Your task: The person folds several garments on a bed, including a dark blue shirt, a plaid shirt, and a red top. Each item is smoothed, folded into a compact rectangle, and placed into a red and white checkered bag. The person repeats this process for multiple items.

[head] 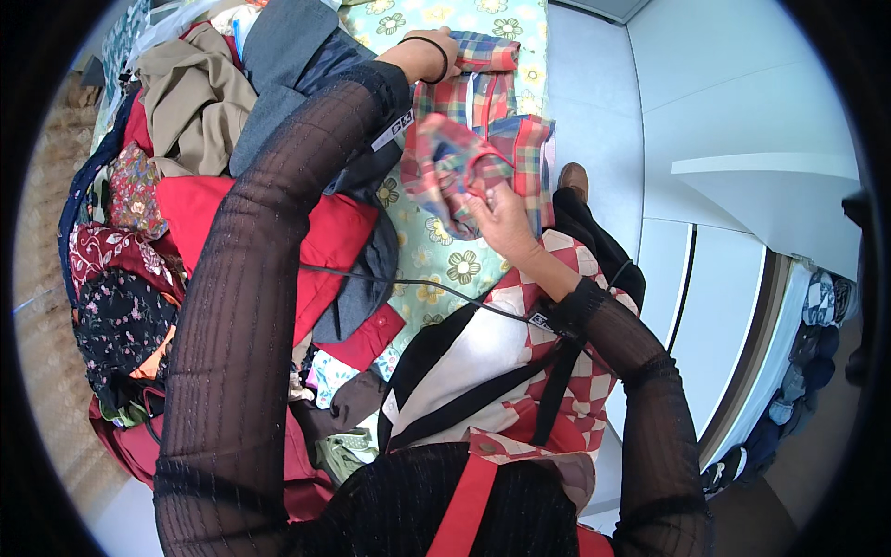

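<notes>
A red, blue and yellow plaid shirt [532, 150] lies spread on a green flowered cloth [463, 268]. At its far end, my left hand [428, 56] curls around the cloth beside a sleeve [487, 52]; most of its fingers are hidden. My right hand [505, 216] pinches a raised, bunched part of the same shirt [452, 167], nearer to me. That raised cloth is blurred, and a red-edged opening shows in it by my fingers.
A heap of clothes spreads on the left, with beige trousers [198, 97], a red garment [334, 237] and black floral fabric [122, 331]. A dark cable [431, 284] crosses between my arms. White cabinets [724, 299] and a shelf [759, 167] stand on the right.
</notes>
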Motion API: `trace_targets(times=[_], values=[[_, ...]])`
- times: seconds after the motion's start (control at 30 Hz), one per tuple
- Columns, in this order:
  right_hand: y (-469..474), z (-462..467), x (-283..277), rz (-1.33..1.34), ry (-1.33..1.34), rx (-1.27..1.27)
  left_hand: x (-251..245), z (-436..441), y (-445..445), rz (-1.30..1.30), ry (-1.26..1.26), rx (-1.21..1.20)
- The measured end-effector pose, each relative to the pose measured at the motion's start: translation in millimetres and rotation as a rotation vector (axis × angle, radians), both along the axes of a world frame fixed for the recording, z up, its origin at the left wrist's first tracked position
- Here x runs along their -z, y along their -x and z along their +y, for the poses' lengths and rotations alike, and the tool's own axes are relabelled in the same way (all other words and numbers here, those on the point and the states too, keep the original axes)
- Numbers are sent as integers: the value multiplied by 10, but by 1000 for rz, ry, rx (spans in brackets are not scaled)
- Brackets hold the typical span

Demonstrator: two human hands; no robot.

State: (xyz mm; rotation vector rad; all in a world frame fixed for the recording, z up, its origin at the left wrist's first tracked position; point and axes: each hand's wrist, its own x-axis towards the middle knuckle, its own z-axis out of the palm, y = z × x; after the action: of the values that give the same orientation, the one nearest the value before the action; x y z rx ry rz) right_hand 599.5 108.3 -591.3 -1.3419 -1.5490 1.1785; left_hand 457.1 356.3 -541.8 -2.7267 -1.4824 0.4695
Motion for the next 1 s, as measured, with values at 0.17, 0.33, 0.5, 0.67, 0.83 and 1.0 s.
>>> trace_targets(times=[0.17, 0.33, 0.5, 0.67, 0.83, 1.0], values=[[-61, 324, 174, -231, 148, -85, -16, 55, 69, -65, 69, 5], [-61, 561, 172, -259, 416, -119, -98, 74, 405, -174, 330, 77], [-64, 627, -97, -241, 278, -255, -89, -174, 474, -98, 305, 74], [98, 624, -338, -610, 207, -95, -131, -177, 313, -87, 227, -29], [276, 525, -431, -988, -661, 117, -77, -173, 312, -41, 176, 3], [326, 459, -381, -1008, -928, -365, 33, -247, 374, -178, 183, -41]])
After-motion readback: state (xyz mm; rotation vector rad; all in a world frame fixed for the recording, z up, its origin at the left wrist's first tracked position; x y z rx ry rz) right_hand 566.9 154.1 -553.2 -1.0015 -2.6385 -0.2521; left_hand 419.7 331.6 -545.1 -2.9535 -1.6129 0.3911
